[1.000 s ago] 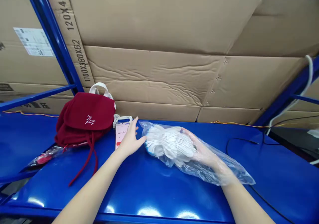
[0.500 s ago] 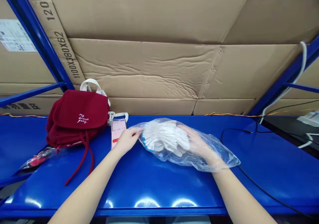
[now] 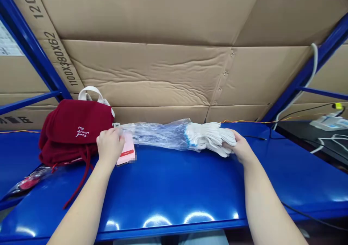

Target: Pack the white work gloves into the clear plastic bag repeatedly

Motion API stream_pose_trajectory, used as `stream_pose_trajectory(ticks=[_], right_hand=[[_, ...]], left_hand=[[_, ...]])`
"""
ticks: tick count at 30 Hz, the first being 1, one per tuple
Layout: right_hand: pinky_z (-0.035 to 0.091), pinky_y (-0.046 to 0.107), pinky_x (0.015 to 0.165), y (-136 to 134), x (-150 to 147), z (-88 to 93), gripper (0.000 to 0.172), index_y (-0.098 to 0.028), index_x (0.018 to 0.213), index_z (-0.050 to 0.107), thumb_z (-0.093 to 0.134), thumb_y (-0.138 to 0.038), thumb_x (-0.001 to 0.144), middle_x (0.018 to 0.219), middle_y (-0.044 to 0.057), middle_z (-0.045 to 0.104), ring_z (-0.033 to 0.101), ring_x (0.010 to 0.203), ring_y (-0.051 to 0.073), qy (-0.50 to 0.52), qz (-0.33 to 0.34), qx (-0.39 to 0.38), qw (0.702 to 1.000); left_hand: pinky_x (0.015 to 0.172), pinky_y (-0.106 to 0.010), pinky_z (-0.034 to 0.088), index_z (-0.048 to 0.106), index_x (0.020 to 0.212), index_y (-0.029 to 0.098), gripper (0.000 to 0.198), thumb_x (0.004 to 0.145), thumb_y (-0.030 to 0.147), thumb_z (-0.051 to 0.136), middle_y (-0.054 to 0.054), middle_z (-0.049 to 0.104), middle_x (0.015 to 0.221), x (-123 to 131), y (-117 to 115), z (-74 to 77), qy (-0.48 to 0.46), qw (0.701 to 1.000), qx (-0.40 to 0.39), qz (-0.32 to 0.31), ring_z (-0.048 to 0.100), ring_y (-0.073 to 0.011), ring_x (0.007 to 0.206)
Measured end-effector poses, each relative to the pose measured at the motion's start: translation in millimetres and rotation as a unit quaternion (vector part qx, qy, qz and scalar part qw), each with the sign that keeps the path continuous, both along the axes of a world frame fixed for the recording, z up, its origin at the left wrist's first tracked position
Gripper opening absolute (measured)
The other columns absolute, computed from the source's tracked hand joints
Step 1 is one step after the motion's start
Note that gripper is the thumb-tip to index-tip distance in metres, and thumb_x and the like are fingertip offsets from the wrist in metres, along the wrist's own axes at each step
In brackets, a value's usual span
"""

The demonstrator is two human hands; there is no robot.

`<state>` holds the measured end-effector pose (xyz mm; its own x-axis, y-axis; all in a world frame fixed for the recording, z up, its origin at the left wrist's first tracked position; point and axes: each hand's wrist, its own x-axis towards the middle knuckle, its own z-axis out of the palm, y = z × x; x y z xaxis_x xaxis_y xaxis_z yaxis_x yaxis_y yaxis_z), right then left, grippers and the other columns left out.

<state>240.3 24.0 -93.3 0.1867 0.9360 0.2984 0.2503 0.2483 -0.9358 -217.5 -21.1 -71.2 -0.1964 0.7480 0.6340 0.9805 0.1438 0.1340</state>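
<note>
A bundle of white knit gloves (image 3: 210, 136) with blue cuff edges lies at the middle right of the blue shelf. My right hand (image 3: 239, 145) is closed on the finger ends of the gloves. A clear plastic bag (image 3: 160, 135) stretches leftward from the cuffs, drawn long and thin. Its far left end is gripped in my left hand (image 3: 110, 145), which is closed in front of the red backpack. Under the left hand's side, a phone (image 3: 127, 151) with a pink screen lies partly covered.
The red backpack (image 3: 78, 125) stands at the left with its cords hanging forward. A clear packet with something red (image 3: 29, 182) is beside it. Cardboard (image 3: 141, 63) forms the back wall. Cables and a white device (image 3: 330, 123) are at the right.
The gloves were inside the bag with my right hand; now they are outside it at the right. My left hand has moved left, pulling the bag out long.
</note>
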Motion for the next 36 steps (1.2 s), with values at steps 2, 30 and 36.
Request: stream_pose_trajectory(ticks=[2,30,36], right_hand=[[0.051,0.036,0.076,-1,-1,1.6,0.056,-0.022,0.1,0.063,0.08,-0.022,0.046,0.099,0.005,0.069,0.064,0.089,0.023,0.053,-0.021,0.016,0.998],[0.044,0.028,0.055,-30,-84,15.8,0.024,-0.02,0.061,0.054,0.052,-0.037,0.077,0.058,0.001,0.055,0.053,0.055,0.015,-0.166,0.029,0.052,0.984],[0.042,0.026,0.06,-59,-133,9.7,0.018,-0.021,0.07,0.06,0.05,-0.029,0.082,0.068,0.001,0.063,0.056,0.064,0.015,-0.273,0.196,0.079,0.939]], left_hand=[[0.085,-0.05,0.043,0.062,0.114,0.014,0.041,0.083,0.038,0.05,-0.016,0.06,0.121,13,-2,-0.2,-0.004,1.0,-0.001,-0.022,0.052,-0.0369,0.105],[0.114,-0.055,0.005,0.018,0.146,0.018,0.09,0.075,0.054,0.059,-0.014,0.014,0.154,89,-13,-11.1,-0.06,0.916,-0.113,-0.38,0.01,-0.0327,0.142],[0.113,-0.038,0.025,0.029,0.143,0.016,0.072,0.084,0.051,0.049,-0.011,0.031,0.149,105,11,-6.5,-0.152,0.876,-0.127,-0.44,0.029,-0.0251,0.138]])
